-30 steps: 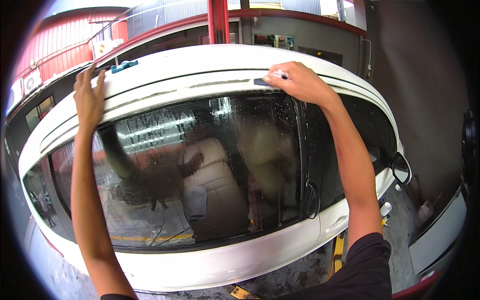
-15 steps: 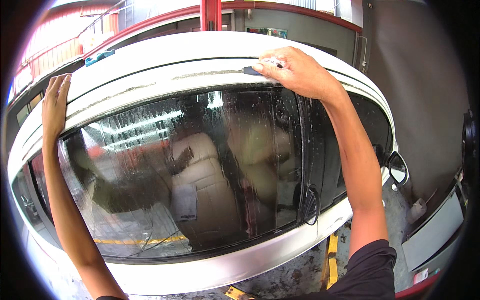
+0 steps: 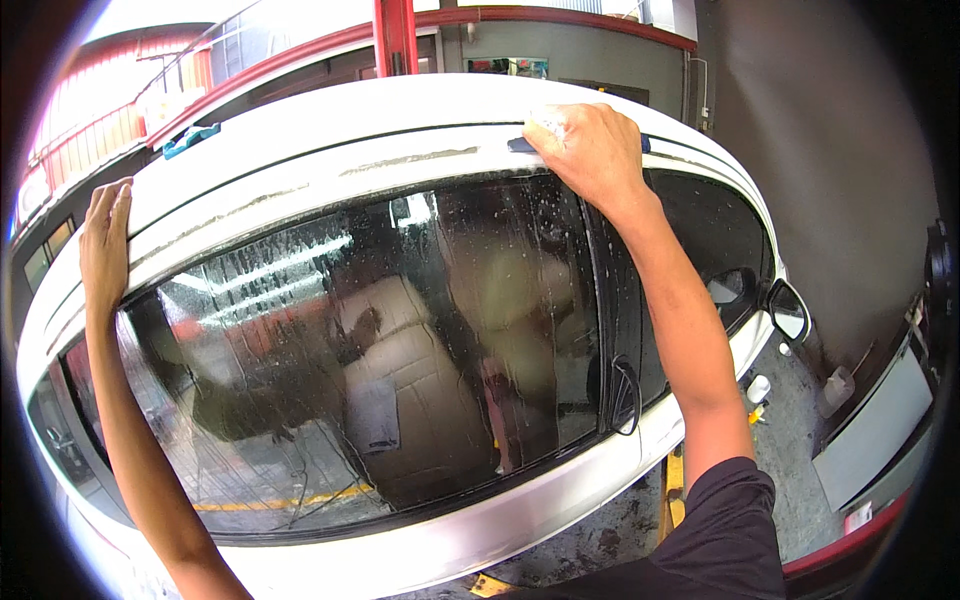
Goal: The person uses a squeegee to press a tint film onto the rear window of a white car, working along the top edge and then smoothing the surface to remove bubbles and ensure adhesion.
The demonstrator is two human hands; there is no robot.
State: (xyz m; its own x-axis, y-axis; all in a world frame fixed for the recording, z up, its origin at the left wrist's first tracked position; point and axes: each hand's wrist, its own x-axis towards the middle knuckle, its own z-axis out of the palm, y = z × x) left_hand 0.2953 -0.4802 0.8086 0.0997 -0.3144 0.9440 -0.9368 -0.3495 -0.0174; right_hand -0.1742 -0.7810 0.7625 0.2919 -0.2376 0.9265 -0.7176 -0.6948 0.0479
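Observation:
A white car point(image 3: 380, 100) with a wet dark side window point(image 3: 400, 350) stands right in front of me. My right hand point(image 3: 590, 150) is closed around a narrow dark blue tool point(image 3: 520, 145), held against the strip above the window. The fingers hide its middle; an end pokes out on each side. Left of the tool, a grey-brown streak of residue point(image 3: 410, 161) runs along that strip, with another residue streak point(image 3: 215, 222) further left. At the car's left side, my left hand point(image 3: 105, 245) lies on the roof edge with its fingers stretched out, holding nothing.
A teal cloth-like item point(image 3: 190, 140) lies on the far left of the roof. At right are the side mirror point(image 3: 788, 310), a white container point(image 3: 760, 388) on the floor and a leaning grey panel point(image 3: 875, 445). A red post point(image 3: 396, 40) rises behind the car.
My right hand has moved slightly right along the strip and turned, showing the tool's right end. A gap now separates the tool from the residue. My left hand stays on the roof edge.

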